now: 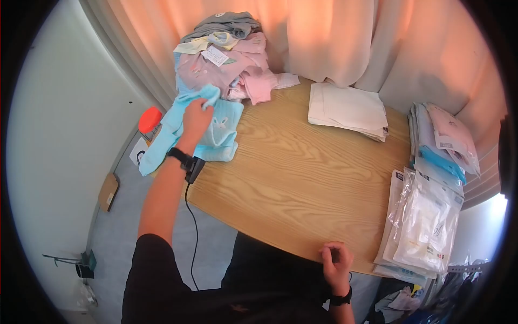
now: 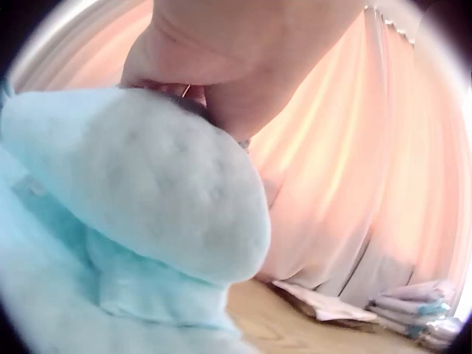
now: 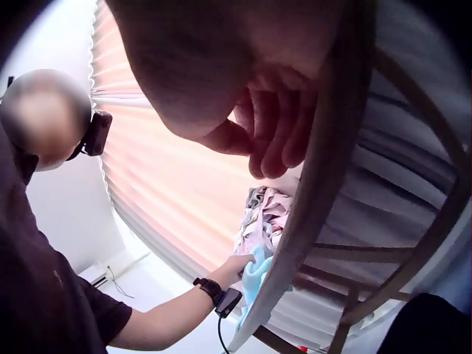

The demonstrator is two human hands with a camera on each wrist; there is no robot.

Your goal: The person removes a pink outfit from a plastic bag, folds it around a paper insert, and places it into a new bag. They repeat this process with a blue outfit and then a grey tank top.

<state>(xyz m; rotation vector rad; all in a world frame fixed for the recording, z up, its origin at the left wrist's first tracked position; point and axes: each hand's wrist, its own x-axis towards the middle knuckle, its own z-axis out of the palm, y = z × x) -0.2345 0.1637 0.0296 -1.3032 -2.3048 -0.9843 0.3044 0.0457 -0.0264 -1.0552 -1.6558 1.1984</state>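
Note:
At the table's left side the left hand [image 1: 197, 120] pinches part of a light blue garment [image 1: 226, 123] that has a small rabbit face on it. In the left wrist view a fold of the blue fabric [image 2: 177, 184] hangs below the left hand [image 2: 221, 66], close to the camera. The right hand [image 1: 337, 263] is at the table's front edge with its fingers loosely curled and nothing in them. The right wrist view shows the right hand [image 3: 273, 118] beside the table edge [image 3: 324, 140], its fingers bent and holding nothing.
A pile of clothes [image 1: 248, 62] with a white tag stands behind the blue garment. White flat sheets [image 1: 345, 108] lie at the back, and bagged garments [image 1: 429, 221] are stacked at the right. A red-lidded container [image 1: 150, 119] is beyond the left edge.

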